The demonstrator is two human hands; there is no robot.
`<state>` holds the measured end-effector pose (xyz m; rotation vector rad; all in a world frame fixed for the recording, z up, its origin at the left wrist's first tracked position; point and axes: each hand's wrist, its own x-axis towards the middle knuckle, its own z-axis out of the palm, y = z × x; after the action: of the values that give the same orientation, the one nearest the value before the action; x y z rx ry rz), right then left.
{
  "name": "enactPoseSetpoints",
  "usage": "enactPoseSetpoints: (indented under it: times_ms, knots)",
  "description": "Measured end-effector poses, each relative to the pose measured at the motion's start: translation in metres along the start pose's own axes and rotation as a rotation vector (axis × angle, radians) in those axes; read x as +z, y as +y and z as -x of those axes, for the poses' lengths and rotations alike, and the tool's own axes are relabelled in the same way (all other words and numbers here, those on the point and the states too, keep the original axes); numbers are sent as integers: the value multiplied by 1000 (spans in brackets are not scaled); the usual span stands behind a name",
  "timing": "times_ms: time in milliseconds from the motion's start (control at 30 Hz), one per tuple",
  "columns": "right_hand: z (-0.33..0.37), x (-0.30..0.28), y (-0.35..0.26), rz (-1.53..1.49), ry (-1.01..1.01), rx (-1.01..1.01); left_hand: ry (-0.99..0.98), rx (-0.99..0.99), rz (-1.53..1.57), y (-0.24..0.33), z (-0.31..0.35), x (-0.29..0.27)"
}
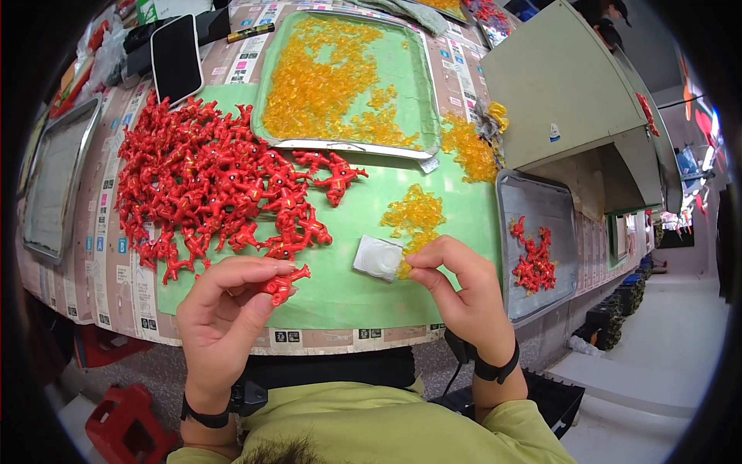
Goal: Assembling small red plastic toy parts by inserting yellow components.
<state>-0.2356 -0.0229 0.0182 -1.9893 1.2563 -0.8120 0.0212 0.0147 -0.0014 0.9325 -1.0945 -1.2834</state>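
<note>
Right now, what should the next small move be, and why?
I'd probably have the right hand secure a single yellow piece: its fingertips are at the yellow bits beside the white square dish, though whether one is gripped is unclear. The left hand holds a red figure, so the right seems the one to move.

In front of me spreads a long table covered in brown-and-white printed paper (386, 336), with a boxy grey-beige cabinet (572, 69) rising at my right. A red plastic stool (124, 402) sits low on my left. Off to my right, a pale, smooth floor (657, 332) runs brightly lit toward a pale, plain wall (707, 267).
</note>
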Motion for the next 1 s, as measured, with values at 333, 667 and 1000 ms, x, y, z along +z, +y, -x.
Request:
enactPoseSetpoints:
  times_ms: [333,667,1000]
  knots:
    - [-1,1,-3,42,0,4,-11,-18,32,-2,1,-1]
    - [4,1,-3,11,-14,18,-49,-13,15,-1,2,8]
    - [13,1,-38,-364,71,52,-146,-40,140,-4,-4,26]
